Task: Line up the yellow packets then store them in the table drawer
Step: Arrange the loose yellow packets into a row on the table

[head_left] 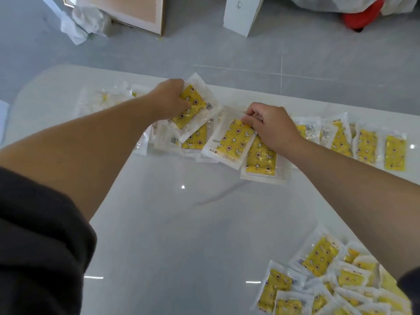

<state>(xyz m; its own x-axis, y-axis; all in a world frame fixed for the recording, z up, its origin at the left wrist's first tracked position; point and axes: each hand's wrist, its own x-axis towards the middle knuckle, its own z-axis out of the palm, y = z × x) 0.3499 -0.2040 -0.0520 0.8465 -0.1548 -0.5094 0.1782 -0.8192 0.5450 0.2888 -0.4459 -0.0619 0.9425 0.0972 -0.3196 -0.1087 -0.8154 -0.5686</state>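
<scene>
L. hand = left hand [169,98], fingers curled round one flat clear-plastic packet w/ a yellow flower-and-star print, the lifted packet [193,105], at the far side of the glossy white tabletop [170,223]. Its long axis runs diagonally, near-left end to far-right end, and it sits over a loose overlapping pile of packets [194,138].

R. hand = right hand [270,126], thumb & fingertips closed on the far end of a second one, the pinched packet [234,139]. Long axis also slants: far end to the right, near end to the left. It partly overlaps a neighbour packet [261,158] whose long axis runs approx. near-to-far.

To the right, a row of packets [366,146] lies side by side, edges overlapping, long axes near-to-far w/ a slight tilt. A heap of packets [341,280] at the near right points all ways.

Hard to see: the right forearm covers part of the row. The heap is cut off by the frame edge and a dark sleeve [409,285]. More packets at far left [104,101] are washed out by glare. Label text is too small to read.

Beyond the tabletop is a grey floor [204,48] w/ a white box [241,14], a framed board [136,12], crumpled white plastic [84,21], and a red object [363,14] cut off at the top.
</scene>
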